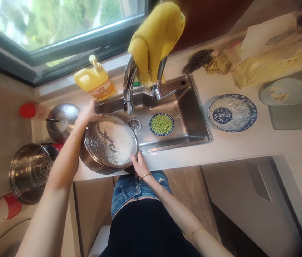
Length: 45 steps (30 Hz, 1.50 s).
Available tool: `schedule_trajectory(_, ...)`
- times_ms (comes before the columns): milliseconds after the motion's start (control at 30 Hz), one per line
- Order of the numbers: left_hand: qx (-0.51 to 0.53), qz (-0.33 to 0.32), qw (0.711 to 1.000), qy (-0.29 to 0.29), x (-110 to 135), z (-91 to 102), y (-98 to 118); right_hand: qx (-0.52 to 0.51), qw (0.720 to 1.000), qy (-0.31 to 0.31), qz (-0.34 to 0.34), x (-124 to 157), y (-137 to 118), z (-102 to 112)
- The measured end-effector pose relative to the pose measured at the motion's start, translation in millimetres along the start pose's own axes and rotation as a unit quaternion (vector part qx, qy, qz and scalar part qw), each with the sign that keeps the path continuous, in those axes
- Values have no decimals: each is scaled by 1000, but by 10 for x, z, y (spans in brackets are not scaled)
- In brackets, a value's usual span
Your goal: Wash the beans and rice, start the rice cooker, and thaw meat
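Observation:
I hold a round steel colander bowl [93,162] tilted over the left end of the sink [191,117]. White rice [118,141] lies heaped in its lower right half, and the perforated metal shows bare on the left. My left hand [86,115] grips the far rim. My right hand [138,165], with a thin bracelet at the wrist, grips the near rim by the counter edge. A small bowl of green beans [162,124] stands in the sink basin to the right of the drain [134,125].
A tap [128,85] with a yellow cloth [156,39] draped over it rises behind the sink. A yellow soap bottle [95,80], a steel lid [61,121] and a perforated steel pot [30,171] stand at the left. A blue patterned plate [232,112] lies right of the sink.

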<state>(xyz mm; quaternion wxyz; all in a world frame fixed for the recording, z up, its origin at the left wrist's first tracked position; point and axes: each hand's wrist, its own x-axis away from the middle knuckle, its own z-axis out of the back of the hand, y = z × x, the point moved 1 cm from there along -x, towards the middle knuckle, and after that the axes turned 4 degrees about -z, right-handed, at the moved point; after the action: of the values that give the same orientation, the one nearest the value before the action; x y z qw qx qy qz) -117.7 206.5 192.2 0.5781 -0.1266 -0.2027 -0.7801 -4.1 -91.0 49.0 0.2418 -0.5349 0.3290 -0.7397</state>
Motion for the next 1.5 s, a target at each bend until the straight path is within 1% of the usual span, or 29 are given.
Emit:
schedule_trajectory(233,-7,2,1000,-6,1,9,25,-6,1000,-6,-29,4,-2,-7)
schedule_trajectory(633,-17,-15,1000,3,-65,-11,-18,-18,1000,-18,-16,10,1,-35)
schedule_trajectory(833,-20,-17,1000,-7,-105,-6,-48,-31,999,-26,-16,-8,18,-53)
schedule_trajectory(1067,-43,-19,999,-3,-127,-26,-33,-44,999,-25,-2,-11,52,-69)
schedule_trajectory(1267,-74,-16,997,-2,-148,-38,-15,-37,999,-29,-16,-7,58,-84)
schedule_trajectory(1500,-84,-16,996,-1,-149,-32,17,-35,999,-31,-23,-6,63,-97)
